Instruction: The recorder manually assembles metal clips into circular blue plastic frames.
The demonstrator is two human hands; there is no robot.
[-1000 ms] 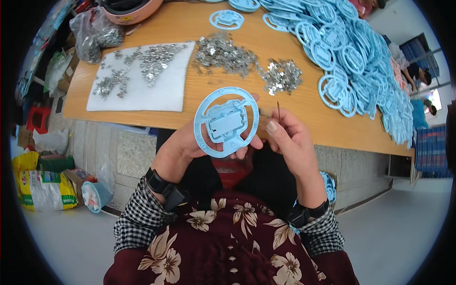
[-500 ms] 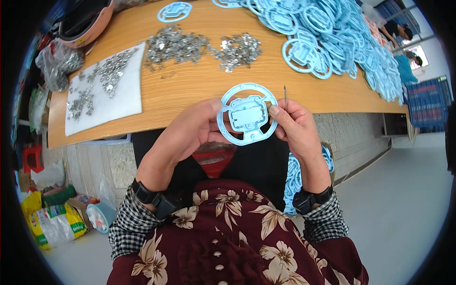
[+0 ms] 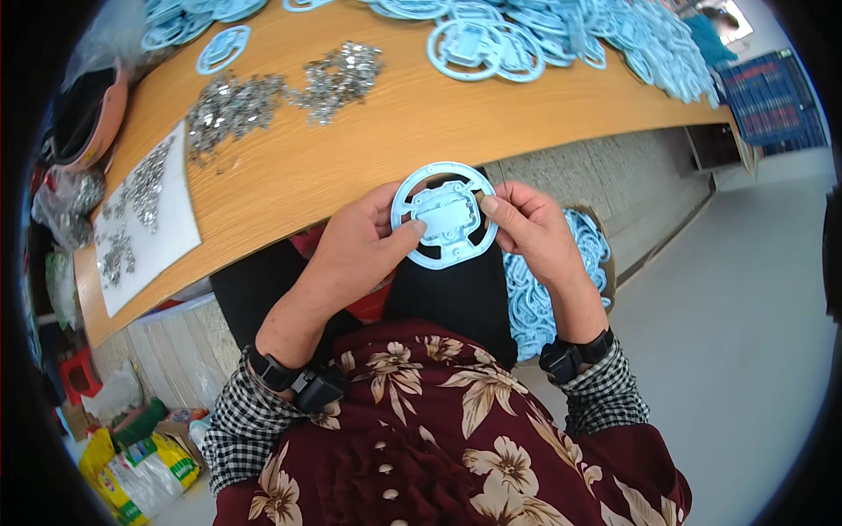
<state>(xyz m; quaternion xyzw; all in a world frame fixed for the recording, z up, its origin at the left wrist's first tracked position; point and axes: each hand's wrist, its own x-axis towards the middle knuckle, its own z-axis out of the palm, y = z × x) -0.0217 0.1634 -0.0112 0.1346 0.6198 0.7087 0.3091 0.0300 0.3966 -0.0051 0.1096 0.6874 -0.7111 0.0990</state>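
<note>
A light-blue plastic toy steering wheel part (image 3: pixel 445 217) is held over my lap, just off the table's front edge, its ribbed inner side facing up. My left hand (image 3: pixel 355 241) grips its left side, thumb pressed on the face beside the middle panel and fingers behind. On the right side, my right hand (image 3: pixel 537 230) pinches the rim and spoke between thumb and fingers. From this hand a thin metal rod (image 3: pixel 503 173) sticks up; its lower part is hidden in the fingers.
Silvery metal pieces lie in two heaps (image 3: pixel 230 114) on the wooden table (image 3: pixel 351 149), with more on a white foam sheet (image 3: pixel 180 230). Many blue wheel parts (image 3: pixel 561 31) are piled at the far side. A container of blue parts (image 3: pixel 537 302) stands below right. A pink helmet (image 3: pixel 110 123) sits far left.
My view has turned, so the table's contents sit further left and higher. My left thumb has moved from the rim onto the wheel's face. Both hands still hold the part.
</note>
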